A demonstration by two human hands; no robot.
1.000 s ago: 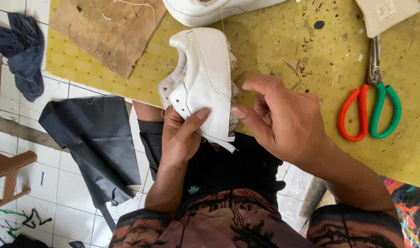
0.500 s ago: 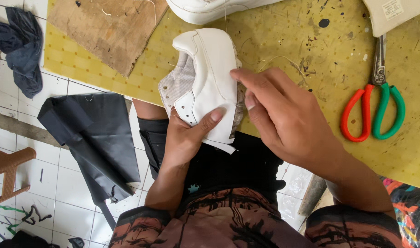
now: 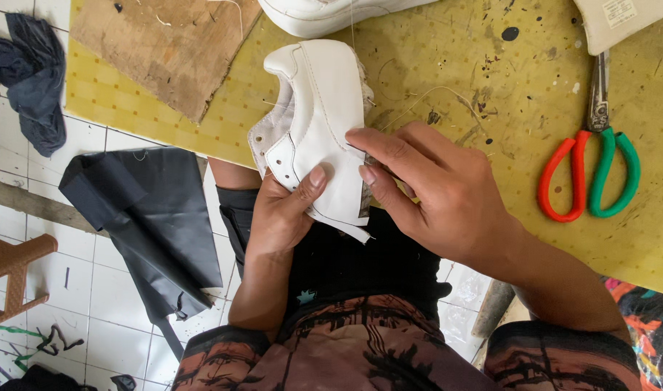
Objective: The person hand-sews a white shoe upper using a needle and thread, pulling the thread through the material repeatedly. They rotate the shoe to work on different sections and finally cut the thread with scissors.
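The yellow table (image 3: 447, 80) carries a brown board (image 3: 165, 51), a finished white shoe (image 3: 331, 11) at its far edge, and red-and-green scissors (image 3: 592, 159) well right of the fingers. A dark sheet (image 3: 150, 217) lies on the tiled floor, left of them. The white shoe upper (image 3: 320, 123) appears already stitched, yet has no sole and a loose strip hangs from it, so assembly looks unfinished. The left hand (image 3: 281, 217) grips it from below, thumb pressed on its side; the right hand (image 3: 440, 195) pinches its edge with narrowed fingers (image 3: 368, 141).
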